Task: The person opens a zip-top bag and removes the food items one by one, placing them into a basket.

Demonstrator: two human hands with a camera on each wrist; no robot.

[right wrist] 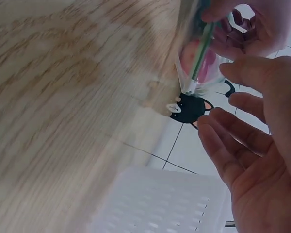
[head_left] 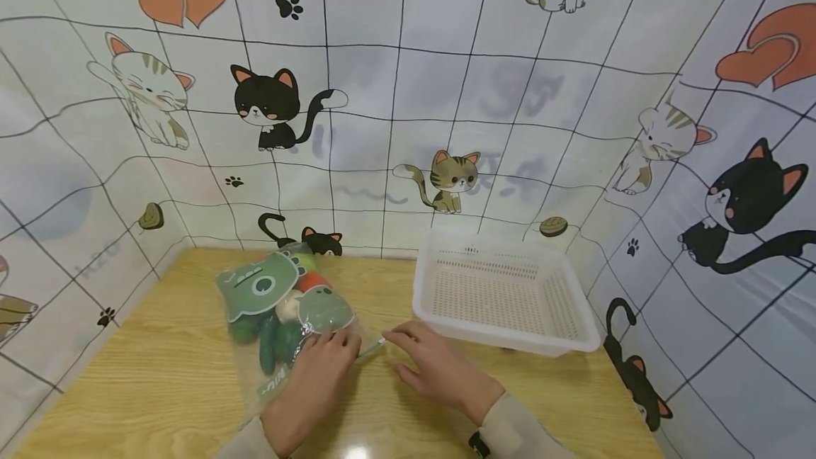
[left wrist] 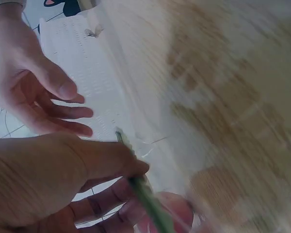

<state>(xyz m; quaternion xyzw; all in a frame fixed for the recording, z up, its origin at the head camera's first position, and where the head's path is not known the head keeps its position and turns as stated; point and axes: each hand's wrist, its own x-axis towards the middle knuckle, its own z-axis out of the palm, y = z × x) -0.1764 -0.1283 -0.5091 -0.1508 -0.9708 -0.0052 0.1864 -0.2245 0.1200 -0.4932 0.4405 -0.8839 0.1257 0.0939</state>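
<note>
A clear plastic zip bag [head_left: 255, 289] with green cartoon prints lies on the left half of the table, with green, red and pale items inside. My left hand [head_left: 325, 367] pinches the bag's green zip strip [left wrist: 153, 208] between thumb and fingers near its right end. A white slider [right wrist: 190, 88] sits at the tip of that strip. Facing this end, my right hand [head_left: 443, 370] has relaxed, parted fingers with nothing between them. In the right wrist view its fingertips [right wrist: 206, 121] stand a short way from the slider.
A white perforated plastic basket [head_left: 510, 342] stands behind my right hand, at the table's back right. Wood-grain tabletop [head_left: 146, 374] extends to the left and front. A cloth with cat prints [head_left: 382, 91] hangs around the back and sides.
</note>
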